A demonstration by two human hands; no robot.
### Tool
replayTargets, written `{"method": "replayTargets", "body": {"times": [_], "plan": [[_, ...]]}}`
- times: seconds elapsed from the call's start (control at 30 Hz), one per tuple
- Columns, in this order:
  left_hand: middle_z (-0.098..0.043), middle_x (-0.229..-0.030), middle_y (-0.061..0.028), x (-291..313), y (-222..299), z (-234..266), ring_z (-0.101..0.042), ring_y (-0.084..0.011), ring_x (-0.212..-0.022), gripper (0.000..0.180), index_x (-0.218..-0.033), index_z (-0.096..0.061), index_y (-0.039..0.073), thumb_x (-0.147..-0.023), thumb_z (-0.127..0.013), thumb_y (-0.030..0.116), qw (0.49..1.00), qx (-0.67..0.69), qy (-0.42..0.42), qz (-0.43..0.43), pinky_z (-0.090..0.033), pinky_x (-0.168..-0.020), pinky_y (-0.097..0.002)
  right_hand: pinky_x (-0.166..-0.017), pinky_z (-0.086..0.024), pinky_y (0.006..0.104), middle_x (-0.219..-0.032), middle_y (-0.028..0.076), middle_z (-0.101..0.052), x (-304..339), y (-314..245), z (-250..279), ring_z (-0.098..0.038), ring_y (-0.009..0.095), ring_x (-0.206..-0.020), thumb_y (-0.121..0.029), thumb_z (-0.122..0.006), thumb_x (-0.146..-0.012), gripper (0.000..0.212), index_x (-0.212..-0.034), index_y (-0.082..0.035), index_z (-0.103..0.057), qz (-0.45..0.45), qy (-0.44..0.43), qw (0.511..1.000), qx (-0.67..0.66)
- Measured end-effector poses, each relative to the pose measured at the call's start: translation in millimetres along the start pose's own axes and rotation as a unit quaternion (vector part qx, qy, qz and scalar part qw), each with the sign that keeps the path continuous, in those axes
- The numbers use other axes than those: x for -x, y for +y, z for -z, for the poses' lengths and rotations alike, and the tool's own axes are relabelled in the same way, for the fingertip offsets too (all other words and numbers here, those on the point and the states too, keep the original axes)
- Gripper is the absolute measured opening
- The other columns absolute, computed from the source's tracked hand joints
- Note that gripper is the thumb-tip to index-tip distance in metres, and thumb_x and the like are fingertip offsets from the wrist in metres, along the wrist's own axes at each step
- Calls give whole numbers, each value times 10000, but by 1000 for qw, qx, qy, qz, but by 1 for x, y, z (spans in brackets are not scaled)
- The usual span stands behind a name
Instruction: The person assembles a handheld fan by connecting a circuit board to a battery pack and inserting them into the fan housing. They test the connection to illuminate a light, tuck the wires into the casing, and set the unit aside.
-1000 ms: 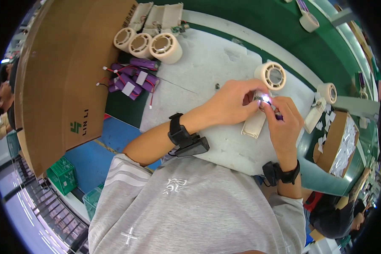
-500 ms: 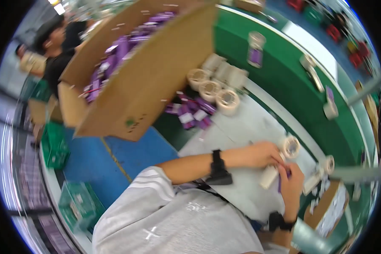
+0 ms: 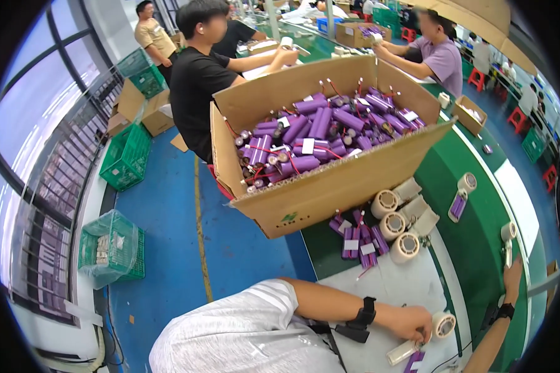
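My left hand (image 3: 410,323) is closed on a cream handheld fan (image 3: 443,324), gripping it near the neck, and the open handle points toward me. A purple battery pack (image 3: 412,362) lies beside that handle, partly cut off by the view's rim. Stretched far to the right, my right hand (image 3: 513,273) meets the lower end of another handheld fan (image 3: 509,232) at the green bench's far edge. Its fingers are too hidden to read. Several purple battery packs (image 3: 359,241) and fans (image 3: 405,247) lie at the back of the white work sheet (image 3: 379,283).
A big cardboard box (image 3: 348,193) full of purple battery packs stands ahead. Another fan (image 3: 467,182) with purple cells rests on the green bench (image 3: 438,168). Co-workers sit beyond the box. Green crates (image 3: 137,248) stand on the blue floor at left.
My right hand has left the near fan and purple battery pack and reached out to the far-right fan. My left hand stays on the near fan. The view has tilted up and turned.
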State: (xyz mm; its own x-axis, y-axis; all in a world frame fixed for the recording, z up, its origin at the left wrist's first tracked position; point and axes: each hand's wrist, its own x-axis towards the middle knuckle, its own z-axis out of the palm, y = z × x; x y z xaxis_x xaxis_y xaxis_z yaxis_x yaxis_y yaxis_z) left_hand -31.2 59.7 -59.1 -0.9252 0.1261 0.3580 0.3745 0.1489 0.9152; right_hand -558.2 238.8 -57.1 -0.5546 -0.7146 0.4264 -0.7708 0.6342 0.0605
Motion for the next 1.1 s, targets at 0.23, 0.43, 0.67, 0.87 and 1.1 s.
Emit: {"method": "replayTargets", "body": {"times": [0.23,0.43,0.67,0.87,1.1], "plan": [[-634,-821,-105,12,-3,7,-613,-264,-704,138,-827,-721,60,-706,-657,44,998,11,21,55,-474,-621,-365,-994,-383,484,-1183,302,-540,-52,-108,-66,-471,458,-1166,-45,-540,-763,521,-1268,38,-445,-130,-141,976,-103],[-626,-853,-114,9,13,6,-608,-275,-715,139,-828,-719,57,-708,-652,40,999,7,-1,46,-477,-626,-366,-838,-436,540,-983,304,-592,-24,-88,-58,-556,484,-947,-98,-584,-720,333,-1022,30,-526,-118,-56,991,-32],[-650,-790,-132,8,-2,-2,-628,-273,-702,146,-829,-718,52,-710,-634,33,1000,12,16,-5,-485,-630,-371,-688,-471,516,-782,266,-612,34,-270,107,-594,457,-777,-157,-616,-705,223,-798,42,-577,-42,-166,981,-88],[-656,-759,-143,13,2,12,-643,-279,-712,133,-816,-721,53,-718,-631,61,998,-13,49,27,-497,-653,-385,-641,-481,479,-717,264,-601,70,-418,182,-598,446,-706,-150,-625,-687,223,-747,62,-586,81,-253,944,-196],[-618,-1100,-137,20,-4,4,-576,-239,-1082,364,-1181,-607,76,-819,-615,109,987,-150,7,-63,-445,-923,-385,-651,-517,427,-723,278,-619,97,-480,178,-643,388,-702,-159,-648,-738,249,-792,81,-612,68,-255,934,-240]]}}
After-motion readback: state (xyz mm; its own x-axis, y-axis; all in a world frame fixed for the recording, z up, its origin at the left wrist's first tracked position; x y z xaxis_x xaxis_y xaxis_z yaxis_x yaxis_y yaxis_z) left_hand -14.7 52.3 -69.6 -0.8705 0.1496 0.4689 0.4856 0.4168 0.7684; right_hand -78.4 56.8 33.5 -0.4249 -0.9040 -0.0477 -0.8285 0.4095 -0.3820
